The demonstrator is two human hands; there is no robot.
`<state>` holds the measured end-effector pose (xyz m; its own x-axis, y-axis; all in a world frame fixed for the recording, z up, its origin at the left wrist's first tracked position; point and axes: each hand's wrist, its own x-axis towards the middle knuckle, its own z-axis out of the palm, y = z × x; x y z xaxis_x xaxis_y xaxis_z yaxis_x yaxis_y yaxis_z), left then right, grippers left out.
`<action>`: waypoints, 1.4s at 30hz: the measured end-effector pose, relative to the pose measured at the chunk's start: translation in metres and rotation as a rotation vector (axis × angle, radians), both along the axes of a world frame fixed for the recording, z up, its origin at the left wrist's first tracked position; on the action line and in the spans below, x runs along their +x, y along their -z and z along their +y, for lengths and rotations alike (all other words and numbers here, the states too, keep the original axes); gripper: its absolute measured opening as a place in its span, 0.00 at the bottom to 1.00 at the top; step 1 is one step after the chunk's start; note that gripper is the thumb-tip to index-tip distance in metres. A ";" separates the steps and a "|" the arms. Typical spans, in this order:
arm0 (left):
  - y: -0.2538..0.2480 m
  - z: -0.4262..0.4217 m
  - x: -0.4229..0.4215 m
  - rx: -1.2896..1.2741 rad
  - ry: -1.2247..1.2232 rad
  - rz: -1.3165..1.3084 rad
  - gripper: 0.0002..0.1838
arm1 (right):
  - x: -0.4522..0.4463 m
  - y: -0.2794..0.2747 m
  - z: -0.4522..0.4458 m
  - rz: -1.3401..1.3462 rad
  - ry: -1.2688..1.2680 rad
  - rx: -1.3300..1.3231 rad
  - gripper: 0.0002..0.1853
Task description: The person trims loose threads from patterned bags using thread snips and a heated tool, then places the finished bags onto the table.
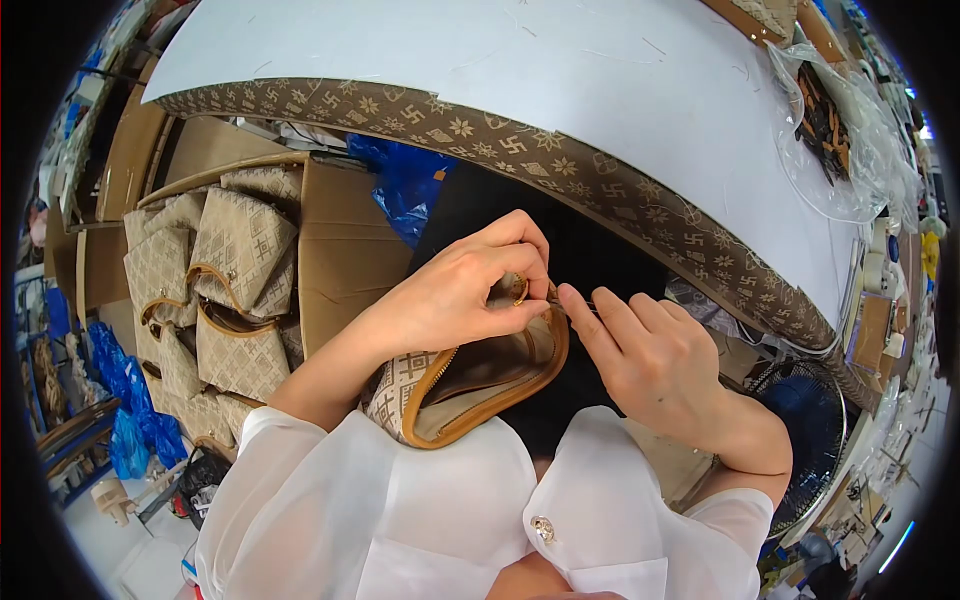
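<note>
A beige patterned zip pouch with tan trim and a gold zipper rests against my front, its mouth gaping so the pale lining shows. My left hand is closed in a pinch at the far end of the pouch's opening. A small gold-coloured ring shape shows between its fingers. Close beside it, my right hand pinches at the same corner, thumb and fingers together. Something thin shows at its fingertips, but it is too small to make out. The two hands' fingertips nearly touch.
At left, a cardboard box holds several similar pouches. A white table with a patterned edge curves ahead, bearing loose threads and a clear plastic bag. Blue plastic lies beneath it. A black fan stands at right.
</note>
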<state>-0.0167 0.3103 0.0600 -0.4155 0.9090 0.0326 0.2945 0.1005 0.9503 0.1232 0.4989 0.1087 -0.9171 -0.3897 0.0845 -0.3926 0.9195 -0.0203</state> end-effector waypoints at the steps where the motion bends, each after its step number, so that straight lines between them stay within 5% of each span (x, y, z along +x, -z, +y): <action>1: 0.000 0.000 0.000 -0.002 -0.001 -0.005 0.08 | 0.000 0.001 -0.001 0.001 0.003 0.006 0.28; 7: -0.002 -0.003 -0.005 -0.022 0.033 -0.017 0.06 | -0.006 0.003 0.005 -0.058 0.020 -0.106 0.27; 8: 0.000 -0.003 -0.005 -0.020 0.032 -0.018 0.06 | -0.011 0.008 0.008 -0.092 0.129 -0.338 0.23; 10: 0.007 -0.003 -0.003 0.080 -0.124 -0.367 0.08 | -0.019 0.018 0.012 -0.153 0.343 -0.800 0.15; 15: 0.015 0.000 -0.004 0.251 -0.279 -0.673 0.17 | -0.024 0.042 -0.004 -0.259 0.431 -0.956 0.10; 16: 0.013 -0.003 -0.006 0.244 -0.285 -0.668 0.17 | -0.024 0.056 -0.006 -0.181 0.369 -0.952 0.07; 19: 0.005 -0.013 -0.017 0.025 -0.142 -0.085 0.17 | -0.031 0.077 -0.012 -0.031 0.225 -0.945 0.06; 23: -0.007 -0.026 -0.042 -0.267 0.043 0.082 0.15 | -0.045 0.086 -0.025 -0.062 0.445 -1.185 0.11; 25: -0.008 -0.030 -0.047 -0.282 -0.062 0.110 0.13 | -0.052 0.084 -0.028 -0.097 0.574 -1.641 0.17; 32: -0.020 -0.037 -0.048 -0.167 -0.272 0.102 0.11 | -0.044 0.068 -0.031 -0.049 0.459 -1.646 0.07; 35: -0.026 -0.026 -0.040 -0.053 -0.293 0.135 0.11 | -0.036 0.056 -0.039 0.138 0.408 -1.460 0.12; 38: -0.018 -0.024 -0.035 0.460 -0.255 0.329 0.14 | -0.027 0.059 -0.045 0.319 0.306 -1.236 0.20; 42: 0.012 -0.016 -0.014 0.750 -0.325 0.300 0.18 | -0.025 0.057 -0.038 0.406 0.088 -1.059 0.24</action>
<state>-0.0303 0.2939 0.0479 -0.5287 0.4417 0.7248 0.6086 -0.3980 0.6865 0.0986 0.4609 0.0521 -0.7677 0.1187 0.6297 -0.4820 0.5405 -0.6896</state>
